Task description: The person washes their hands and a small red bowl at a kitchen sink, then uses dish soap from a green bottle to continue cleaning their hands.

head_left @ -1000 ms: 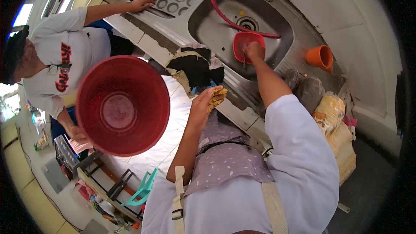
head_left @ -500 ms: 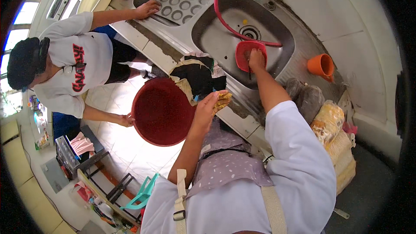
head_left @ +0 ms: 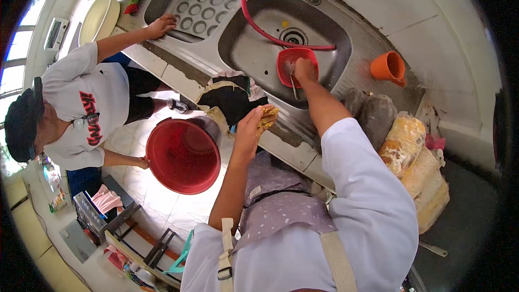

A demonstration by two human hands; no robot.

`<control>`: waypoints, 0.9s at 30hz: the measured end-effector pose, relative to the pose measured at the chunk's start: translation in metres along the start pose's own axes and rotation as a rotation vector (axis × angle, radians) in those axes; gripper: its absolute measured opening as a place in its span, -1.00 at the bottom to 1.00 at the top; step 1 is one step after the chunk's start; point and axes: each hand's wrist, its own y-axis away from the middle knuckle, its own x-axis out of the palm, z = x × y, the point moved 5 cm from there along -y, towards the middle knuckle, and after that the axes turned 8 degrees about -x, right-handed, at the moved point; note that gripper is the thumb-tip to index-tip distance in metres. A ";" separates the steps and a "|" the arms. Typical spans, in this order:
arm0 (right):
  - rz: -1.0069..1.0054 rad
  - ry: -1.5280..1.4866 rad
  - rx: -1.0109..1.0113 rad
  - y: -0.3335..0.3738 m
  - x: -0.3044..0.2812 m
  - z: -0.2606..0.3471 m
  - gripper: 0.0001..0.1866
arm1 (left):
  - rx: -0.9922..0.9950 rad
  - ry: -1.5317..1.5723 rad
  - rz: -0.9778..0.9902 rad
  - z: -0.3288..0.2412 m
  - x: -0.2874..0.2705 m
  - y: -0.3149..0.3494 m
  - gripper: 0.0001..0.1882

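Observation:
My left hand is closed around a worn, yellow-brown sponge, held up in front of the counter edge. My right hand reaches into a red plastic bowl at the near side of the right sink basin. Its fingers look curled, but whatever they hold is hidden. A thin utensil handle leans out over the bowl's near rim, beside that hand. Dark and cream cloths lie bunched on the counter edge, left of my left hand.
A co-worker at the left tilts a large red tub and rests a hand by the left basin, where a muffin tin lies. A pink hose crosses the right basin. An orange mug and filled bags stand at right.
The view has shifted, so the sink sits farther left. The co-worker's red tub has tilted, showing more of its inside. My right hand stays in the bowl; my left still grips the sponge.

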 end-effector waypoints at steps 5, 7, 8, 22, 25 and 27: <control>0.043 -0.031 0.012 0.003 0.001 -0.002 -0.72 | -0.067 -0.007 0.067 0.010 0.007 -0.029 -0.57; 0.050 -0.014 0.030 0.002 0.008 0.000 -0.73 | -0.074 -0.010 0.088 0.007 0.011 -0.036 -0.56; 0.054 0.001 0.050 0.001 0.012 0.001 -0.74 | -0.068 -0.013 0.089 0.005 0.013 -0.039 -0.56; 0.092 0.170 -0.137 0.003 -0.010 0.013 -0.75 | -0.240 0.064 0.084 0.009 0.011 -0.097 -0.61; -0.037 0.148 -0.153 0.008 -0.007 0.018 -0.74 | -0.275 0.119 0.054 0.008 0.007 -0.119 -0.62; -0.175 0.105 -0.100 0.008 -0.003 0.008 -0.73 | -0.288 0.121 0.017 0.008 0.007 -0.133 -0.67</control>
